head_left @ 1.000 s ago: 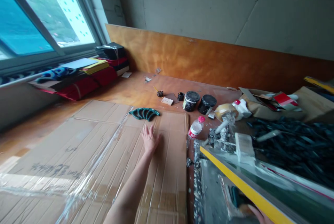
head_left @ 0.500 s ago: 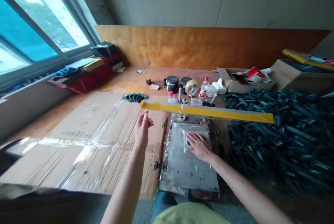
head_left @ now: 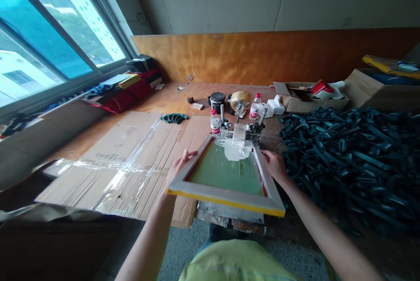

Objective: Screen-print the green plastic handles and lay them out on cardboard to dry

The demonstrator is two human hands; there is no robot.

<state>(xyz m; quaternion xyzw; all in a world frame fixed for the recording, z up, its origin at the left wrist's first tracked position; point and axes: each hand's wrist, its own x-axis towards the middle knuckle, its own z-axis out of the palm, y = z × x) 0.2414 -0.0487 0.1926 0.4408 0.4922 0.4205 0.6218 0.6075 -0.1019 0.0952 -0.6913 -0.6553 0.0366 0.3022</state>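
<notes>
A screen printing frame [head_left: 188,171] with a grey border, yellow tape on its front edge and green mesh hangs tilted just above a flat metal plate [head_left: 210,212]. White ink [head_left: 234,152] lies across the mesh's far end. My left hand [head_left: 180,165] grips the frame's left side, partly hidden by the border. On the opposite side, my right hand [head_left: 274,165] has its fingers closed at the border's edge. At the back, the frame meets a clamp [head_left: 256,131] with upright posts, and a pale squeegee-like block [head_left: 239,133] rests by the ink. Most of the plate is hidden under the screen.
Flattened cardboard [head_left: 131,163] covers the left of the table, with several dark curved pieces [head_left: 173,118] on it. A large heap of dark green strips [head_left: 341,163] lies right. Behind stand red-capped bottles [head_left: 255,108], a black tub [head_left: 217,102], a tape roll [head_left: 240,98] and cardboard boxes [head_left: 308,102].
The screen frame has swung down from nearly edge-on over the plate. My right hand has left the wrapped piece on the plate for the frame's right side; my left hand has reached its left side.
</notes>
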